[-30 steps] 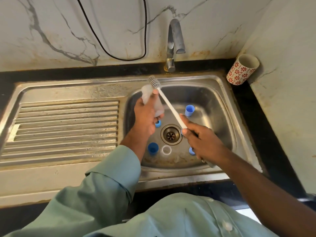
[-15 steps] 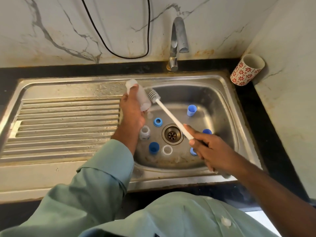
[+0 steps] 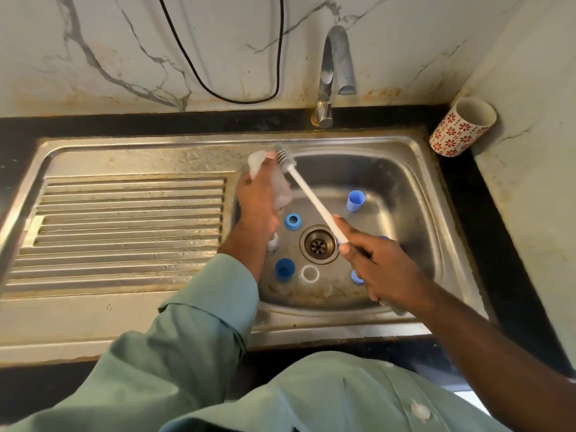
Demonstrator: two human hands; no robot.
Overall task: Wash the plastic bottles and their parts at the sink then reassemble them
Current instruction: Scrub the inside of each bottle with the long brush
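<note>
My left hand (image 3: 257, 201) grips a clear plastic bottle (image 3: 280, 191) over the left side of the sink basin (image 3: 414, 194). My right hand (image 3: 377, 263) holds a white bottle brush (image 3: 311, 198) by its handle; the bristle head lies against the bottle's outer side near its top. On the basin floor lie a blue ring (image 3: 292, 221), a light blue cap (image 3: 355, 201), a dark blue cap (image 3: 284, 269), a clear ring (image 3: 310, 273) and a small clear bottle part (image 3: 273, 243) half hidden by my left wrist. Another blue piece (image 3: 355, 277) shows under my right hand.
The tap (image 3: 335, 73) stands behind the basin with no water running. The drain (image 3: 318, 244) sits mid-basin. A ribbed draining board (image 3: 124, 226) lies to the left. A red-patterned cup (image 3: 461, 127) leans in the right corner. A black cable (image 3: 218, 57) hangs on the wall.
My left hand swung the bottle left toward the basin's rim and back a little. The brush head followed it and now lies along the bottle's side.
</note>
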